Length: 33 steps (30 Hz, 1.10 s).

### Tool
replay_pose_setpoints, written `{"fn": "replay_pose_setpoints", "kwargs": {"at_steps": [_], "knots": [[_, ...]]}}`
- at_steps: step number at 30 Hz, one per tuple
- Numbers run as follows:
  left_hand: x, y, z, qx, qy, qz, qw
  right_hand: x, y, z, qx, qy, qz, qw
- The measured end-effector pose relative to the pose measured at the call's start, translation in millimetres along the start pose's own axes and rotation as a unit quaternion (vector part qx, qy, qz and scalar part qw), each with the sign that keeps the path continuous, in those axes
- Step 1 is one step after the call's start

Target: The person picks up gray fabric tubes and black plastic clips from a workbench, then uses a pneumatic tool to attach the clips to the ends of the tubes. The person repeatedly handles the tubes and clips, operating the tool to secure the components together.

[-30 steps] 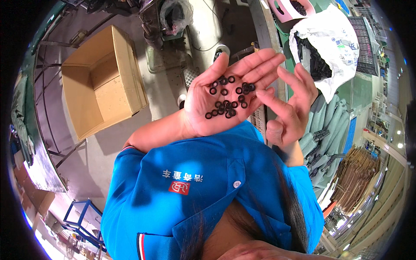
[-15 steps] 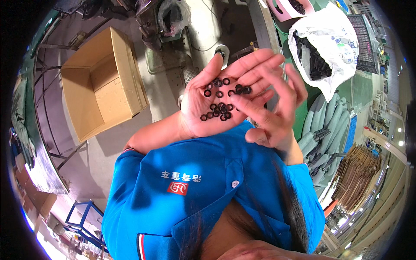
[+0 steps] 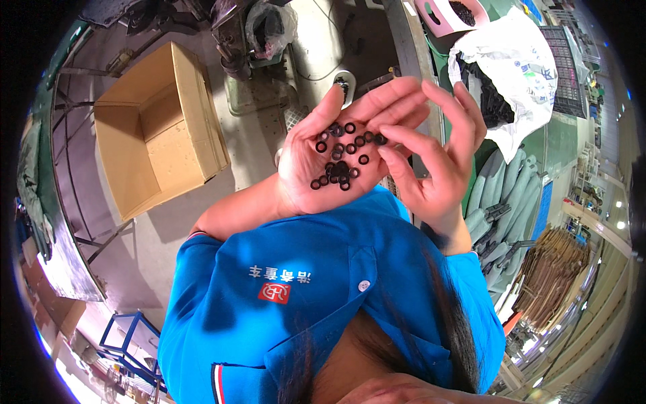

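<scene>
My left hand (image 3: 306, 165) is turned palm up with its thumb and fingers stretched out. Several small black rings (image 3: 338, 172) lie across its palm, some bunched near the heel and others in a loose line toward the fingers. From the right, my right hand (image 3: 437, 165) reaches over the left fingers. Its thumb and index finger close around a black ring (image 3: 381, 139) at the end of that line, while the other fingers are raised. Fingertips partly cover that ring.
An open cardboard box (image 3: 161, 131) stands on the left. To the right, a white bag (image 3: 531, 74) of black parts sits on a green surface, by a pink container (image 3: 441, 17) and grey tube-like pieces (image 3: 505, 195). A machine with a plastic bag (image 3: 279, 27) is ahead.
My right hand's thumb and index finger have moved from over the palm toward the left fingers and closed around a ring. Some rings have shifted into a line.
</scene>
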<state>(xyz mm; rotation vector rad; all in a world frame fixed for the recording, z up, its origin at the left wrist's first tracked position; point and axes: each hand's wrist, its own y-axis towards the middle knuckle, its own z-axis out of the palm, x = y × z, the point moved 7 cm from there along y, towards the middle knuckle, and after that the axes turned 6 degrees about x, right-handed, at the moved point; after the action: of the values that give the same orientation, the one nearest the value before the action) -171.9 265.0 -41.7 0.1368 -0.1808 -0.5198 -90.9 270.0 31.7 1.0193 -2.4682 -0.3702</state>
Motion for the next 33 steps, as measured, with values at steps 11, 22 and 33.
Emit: {"fn": "replay_pose_setpoints", "kwargs": {"at_steps": [11, 22, 33], "knots": [[-4.5, -1.0, -0.6, -0.018, -0.001, -0.009, 1.0, -19.2, 5.4, 7.2, 0.018, 0.116, 0.047, 0.992], [-5.3, -1.4, -0.8, 0.011, -0.009, -0.023, 1.0, -24.4, 4.5, 11.1, 0.017, 0.157, 0.078, 0.984], [-2.2, -5.4, -10.9, -0.042, -0.045, -0.031, 0.998, 5.3, 21.8, 12.9, 0.077, 0.075, 0.004, 0.994]]}}
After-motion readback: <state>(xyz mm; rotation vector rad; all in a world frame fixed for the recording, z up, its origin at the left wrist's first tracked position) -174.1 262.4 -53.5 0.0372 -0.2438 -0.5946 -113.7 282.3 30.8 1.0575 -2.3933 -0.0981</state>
